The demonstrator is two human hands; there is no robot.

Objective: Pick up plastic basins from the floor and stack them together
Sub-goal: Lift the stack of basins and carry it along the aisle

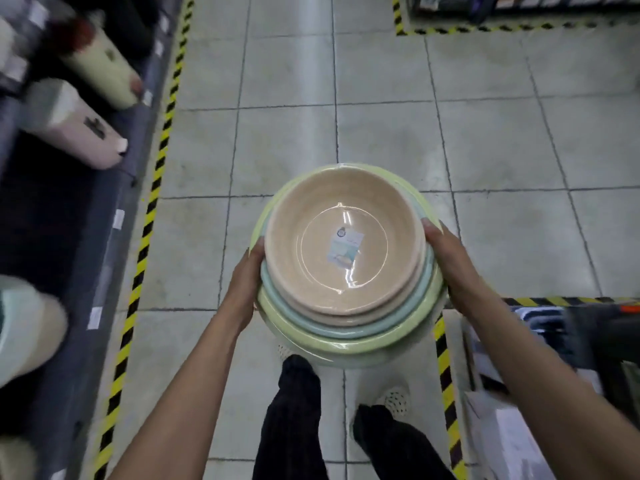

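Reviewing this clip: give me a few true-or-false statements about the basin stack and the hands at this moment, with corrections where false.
1. Both hands grip the nested stack of basins from opposite sides. True: the left hand and the right hand press against its rims.
2. The top basin is blue. False: it is beige; a blue rim shows just below the beige ones.
3. A paper label lies inside the top basin. True.
4. The stack rests on the tiled floor. False: it is held up in the air, above the person's shoes.
5. Loose basins lie on the visible tiles ahead. False: none show there.
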